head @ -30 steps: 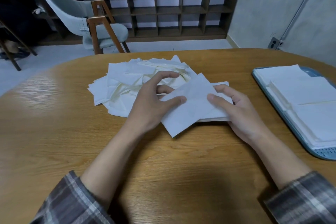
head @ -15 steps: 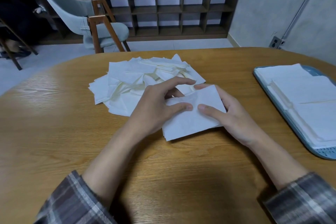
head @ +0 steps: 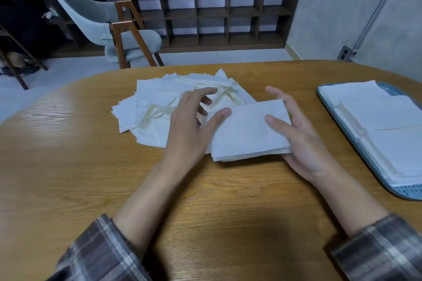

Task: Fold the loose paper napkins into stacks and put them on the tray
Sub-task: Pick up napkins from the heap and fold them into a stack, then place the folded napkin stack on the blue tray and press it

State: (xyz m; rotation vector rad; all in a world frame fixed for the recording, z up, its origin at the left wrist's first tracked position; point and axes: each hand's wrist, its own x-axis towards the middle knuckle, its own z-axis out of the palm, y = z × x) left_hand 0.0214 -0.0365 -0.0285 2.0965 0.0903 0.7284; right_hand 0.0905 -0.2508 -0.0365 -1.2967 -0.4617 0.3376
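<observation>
Head view: right hand [head: 304, 141] cradles napkin stack [head: 245, 134]; left hand [head: 186, 131] touches it

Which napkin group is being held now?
The folded stack, held by the right hand, left hand touching it; loose pile and tray stacks lie unheld.

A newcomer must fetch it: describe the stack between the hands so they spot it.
On the wooden table, look between the loose pile at the back and the tray at right. The stack sits there, gripped by the right hand, the left hand touching it. It alone is squared yet off the tray.
</observation>
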